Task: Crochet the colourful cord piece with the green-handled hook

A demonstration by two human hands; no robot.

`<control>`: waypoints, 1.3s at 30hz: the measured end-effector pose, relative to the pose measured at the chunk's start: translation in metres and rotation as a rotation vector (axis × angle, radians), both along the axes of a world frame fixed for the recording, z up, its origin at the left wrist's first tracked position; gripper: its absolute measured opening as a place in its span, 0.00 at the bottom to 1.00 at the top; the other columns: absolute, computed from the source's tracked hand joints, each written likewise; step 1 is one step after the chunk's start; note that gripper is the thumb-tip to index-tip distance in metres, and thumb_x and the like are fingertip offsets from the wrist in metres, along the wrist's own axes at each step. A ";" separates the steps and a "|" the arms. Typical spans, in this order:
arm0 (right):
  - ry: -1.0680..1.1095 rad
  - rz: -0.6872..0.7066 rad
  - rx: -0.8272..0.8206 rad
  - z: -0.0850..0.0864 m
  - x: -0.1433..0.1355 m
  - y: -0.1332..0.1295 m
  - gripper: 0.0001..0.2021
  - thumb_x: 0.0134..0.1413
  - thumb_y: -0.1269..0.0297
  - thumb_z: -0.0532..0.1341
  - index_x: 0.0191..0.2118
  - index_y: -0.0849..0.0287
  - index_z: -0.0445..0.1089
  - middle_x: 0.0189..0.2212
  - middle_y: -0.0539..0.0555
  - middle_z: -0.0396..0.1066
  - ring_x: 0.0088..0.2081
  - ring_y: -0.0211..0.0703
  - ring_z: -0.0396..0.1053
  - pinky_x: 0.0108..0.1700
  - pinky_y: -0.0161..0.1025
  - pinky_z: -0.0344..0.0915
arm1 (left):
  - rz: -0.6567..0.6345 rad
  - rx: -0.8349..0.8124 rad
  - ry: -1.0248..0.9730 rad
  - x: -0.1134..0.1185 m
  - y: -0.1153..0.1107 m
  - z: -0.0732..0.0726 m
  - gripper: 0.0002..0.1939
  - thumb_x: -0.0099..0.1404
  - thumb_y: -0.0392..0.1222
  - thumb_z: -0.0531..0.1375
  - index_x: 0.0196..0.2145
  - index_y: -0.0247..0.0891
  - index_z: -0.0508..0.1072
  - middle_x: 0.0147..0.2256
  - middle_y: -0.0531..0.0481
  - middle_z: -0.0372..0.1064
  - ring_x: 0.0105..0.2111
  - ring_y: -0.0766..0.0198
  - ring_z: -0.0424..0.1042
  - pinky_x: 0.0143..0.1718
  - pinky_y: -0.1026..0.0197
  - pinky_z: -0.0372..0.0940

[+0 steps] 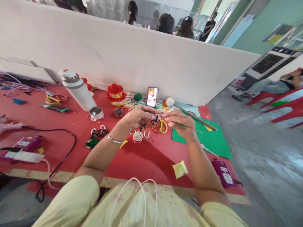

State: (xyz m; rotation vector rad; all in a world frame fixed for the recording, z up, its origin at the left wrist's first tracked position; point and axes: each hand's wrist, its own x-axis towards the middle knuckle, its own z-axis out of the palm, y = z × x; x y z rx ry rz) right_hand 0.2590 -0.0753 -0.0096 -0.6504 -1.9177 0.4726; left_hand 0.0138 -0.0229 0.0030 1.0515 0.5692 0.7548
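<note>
My left hand pinches a dark multicoloured piece of yarn work, which hangs below its fingertips. Just to the right, my right hand has its fingertips drawn together close to the yarn. Whatever it grips is too small to make out. Behind and beneath the hands lie scissors with yellow handles. A white-topped thread spool sits on the red table below my left hand, beside a pale green hook-shaped piece. A phone with a lit screen stands beyond my hands.
A white thermos and its steel cup stand left, near a multicoloured yarn ball. Green sheet, stick and purple power socket lie right. A black cable crosses the left side; a white partition rises behind.
</note>
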 end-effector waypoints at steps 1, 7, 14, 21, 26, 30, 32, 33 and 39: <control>-0.007 0.017 -0.011 0.004 0.001 -0.001 0.10 0.64 0.56 0.69 0.50 0.40 0.83 0.48 0.52 0.84 0.49 0.50 0.80 0.54 0.55 0.77 | -0.005 0.018 0.006 0.000 0.000 0.002 0.16 0.44 0.33 0.75 0.35 0.35 0.88 0.27 0.47 0.80 0.20 0.70 0.68 0.20 0.67 0.62; 0.031 0.165 -0.171 0.023 0.010 0.000 0.09 0.64 0.54 0.69 0.43 0.48 0.85 0.41 0.54 0.86 0.44 0.48 0.82 0.51 0.51 0.78 | -0.150 0.201 0.077 -0.006 0.003 0.005 0.11 0.45 0.34 0.74 0.30 0.36 0.88 0.29 0.44 0.82 0.25 0.66 0.73 0.24 0.65 0.67; 0.545 0.031 -0.254 -0.023 -0.023 0.008 0.14 0.61 0.42 0.67 0.40 0.44 0.83 0.39 0.50 0.85 0.41 0.45 0.82 0.45 0.46 0.80 | 0.151 0.320 -0.028 0.020 -0.008 -0.005 0.21 0.49 0.37 0.75 0.44 0.36 0.87 0.28 0.50 0.79 0.27 0.67 0.73 0.33 0.63 0.69; 0.226 -0.485 0.150 -0.047 -0.051 -0.005 0.11 0.60 0.57 0.71 0.49 0.40 0.83 0.49 0.52 0.83 0.52 0.54 0.78 0.61 0.59 0.73 | 0.643 0.454 0.095 0.052 -0.025 -0.033 0.24 0.53 0.37 0.70 0.49 0.38 0.84 0.29 0.54 0.77 0.30 0.65 0.73 0.35 0.63 0.68; 0.541 -0.450 0.006 -0.057 -0.061 0.004 0.11 0.61 0.49 0.69 0.45 0.44 0.82 0.48 0.52 0.83 0.53 0.52 0.80 0.62 0.57 0.75 | 0.344 0.100 -0.111 0.040 -0.018 -0.021 0.22 0.45 0.38 0.76 0.41 0.36 0.86 0.21 0.58 0.68 0.18 0.75 0.56 0.20 0.67 0.52; 0.756 -0.098 -0.381 -0.049 -0.048 0.019 0.20 0.54 0.37 0.69 0.37 0.48 0.79 0.38 0.50 0.85 0.40 0.46 0.83 0.47 0.46 0.82 | 0.118 0.061 -0.095 0.020 -0.011 -0.004 0.16 0.45 0.37 0.77 0.35 0.36 0.87 0.24 0.52 0.75 0.18 0.75 0.60 0.20 0.66 0.55; 0.703 0.020 -0.474 -0.040 -0.033 0.025 0.19 0.51 0.38 0.73 0.35 0.49 0.80 0.37 0.50 0.85 0.38 0.44 0.83 0.43 0.43 0.82 | 0.097 0.122 -0.075 0.013 -0.010 -0.001 0.18 0.46 0.37 0.77 0.38 0.36 0.88 0.28 0.48 0.80 0.24 0.69 0.70 0.27 0.64 0.66; 0.650 0.065 -0.491 -0.035 -0.025 0.027 0.19 0.49 0.40 0.74 0.34 0.50 0.80 0.36 0.51 0.85 0.38 0.45 0.83 0.43 0.44 0.82 | 0.096 0.152 -0.058 0.012 -0.010 -0.001 0.19 0.46 0.36 0.77 0.39 0.36 0.88 0.31 0.46 0.81 0.27 0.66 0.74 0.31 0.62 0.69; 0.184 0.257 -0.447 0.005 0.016 0.033 0.13 0.59 0.49 0.71 0.38 0.52 0.85 0.38 0.54 0.86 0.43 0.48 0.84 0.51 0.50 0.81 | 0.089 0.295 0.074 0.009 -0.008 -0.002 0.13 0.49 0.36 0.75 0.35 0.37 0.88 0.35 0.43 0.84 0.33 0.61 0.80 0.37 0.59 0.74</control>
